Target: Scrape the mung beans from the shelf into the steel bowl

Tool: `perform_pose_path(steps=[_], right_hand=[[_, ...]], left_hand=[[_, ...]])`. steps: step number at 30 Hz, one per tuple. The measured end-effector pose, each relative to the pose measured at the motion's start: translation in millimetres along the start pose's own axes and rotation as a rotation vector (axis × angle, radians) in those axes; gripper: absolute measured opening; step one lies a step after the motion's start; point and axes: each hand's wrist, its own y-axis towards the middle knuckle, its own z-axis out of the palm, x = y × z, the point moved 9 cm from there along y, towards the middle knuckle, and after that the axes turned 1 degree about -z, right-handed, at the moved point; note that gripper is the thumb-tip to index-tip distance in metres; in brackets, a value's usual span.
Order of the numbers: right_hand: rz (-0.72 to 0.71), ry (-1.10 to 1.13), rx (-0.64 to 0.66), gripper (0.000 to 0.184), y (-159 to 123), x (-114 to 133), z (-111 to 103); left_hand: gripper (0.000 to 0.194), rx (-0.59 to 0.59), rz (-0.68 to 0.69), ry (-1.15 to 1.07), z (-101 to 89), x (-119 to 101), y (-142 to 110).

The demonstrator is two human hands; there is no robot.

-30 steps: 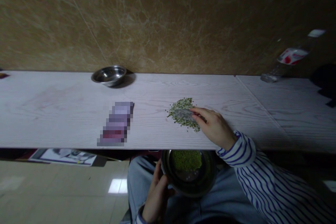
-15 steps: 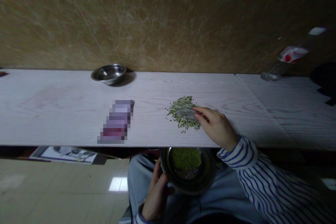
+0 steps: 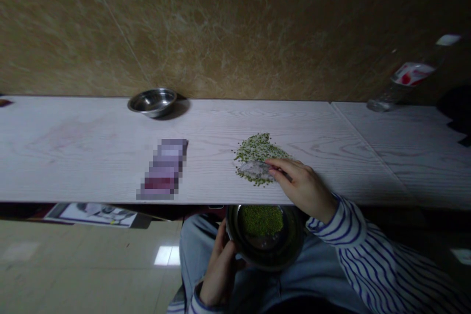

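My left hand [image 3: 220, 271] grips the left rim of a steel bowl [image 3: 272, 261], held over my lap just below the table's front edge. Small green beans [image 3: 262, 221], which look like mung beans, lie inside it. On the tabletop is a loose spread of green beans mixed with pale grains [image 3: 259, 146]. My right hand [image 3: 303, 184] is closed, with thumb and fingers pinching a pale grey, translucent flat piece [image 3: 254, 170]; its exact kind is unclear. This piece lies over the near part of the spread.
An empty steel bowl [image 3: 152, 103] stands by the wall, back left. A blurred-out flat object [image 3: 164, 169] lies left of the beans. At the far right are a clear plastic bottle [image 3: 412, 74] and a dark object [image 3: 456, 113]. The white tabletop [image 3: 73, 152] ends above my lap.
My right hand has drawn the grey piece slightly towards the table's front edge, uncovering beans behind it. My left hand and the bowl have hardly moved.
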Motion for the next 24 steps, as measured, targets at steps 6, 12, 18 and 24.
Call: perform_pose_path(steps=[6, 12, 18, 24], right_hand=[[-0.006, 0.038, 0.014, 0.024, -6, 7, 1], [0.027, 0.049, 0.000, 0.023, -9, 0, -6], [0.071, 0.052, -0.043, 0.022, -16, -13, -18], [0.133, 0.025, -0.073, 0.021, -34, -26, -28]], left_hand=[[0.079, 0.058, -0.008, 0.031, 3.6, -1, 0], [0.075, 0.080, -0.025, 0.042, 2.1, 2, 1], [0.078, 0.079, 0.005, 0.022, 1.4, 1, 2], [0.081, 0.041, 0.003, 0.027, 2.0, -1, 1]])
